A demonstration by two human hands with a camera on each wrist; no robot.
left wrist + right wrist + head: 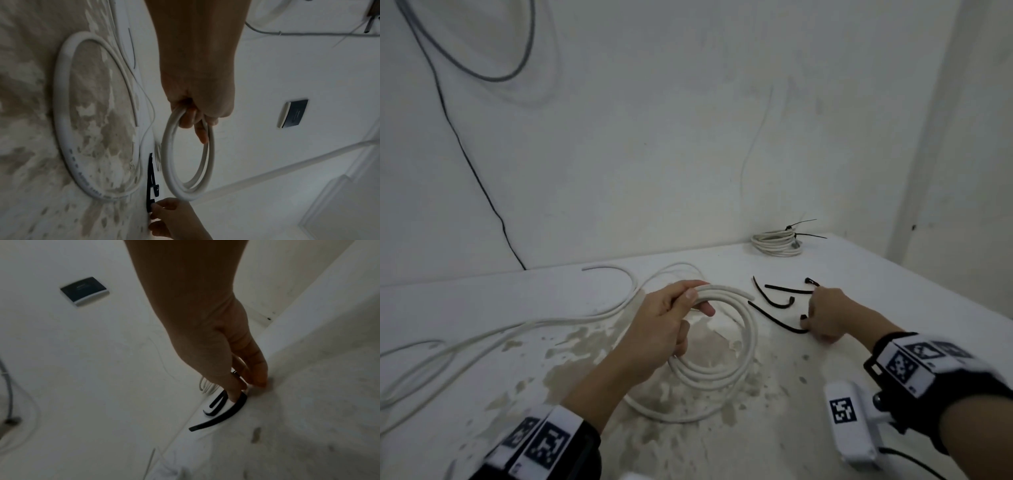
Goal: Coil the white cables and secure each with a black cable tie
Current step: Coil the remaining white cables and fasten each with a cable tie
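My left hand [688, 301] grips the top of a coil of white cable [739, 346] and holds it upright, with the coil's bottom on the stained table [893, 308]. The left wrist view shows my fingers [195, 116] curled round several loops [170, 162]. The cable's loose tail [585, 318] trails off to the left. To the right lie three black cable ties [777, 303]. My right hand [815, 322] reaches down to the nearest tie [222, 418] and pinches its end with the fingertips [234, 399].
A coil [779, 241] bound with black ties lies at the back by the wall. More loose white cable [414, 359] sprawls at the left edge. A grey cable [482, 68] and a black wire [465, 154] hang on the wall. A dark plate [84, 291] is on the wall.
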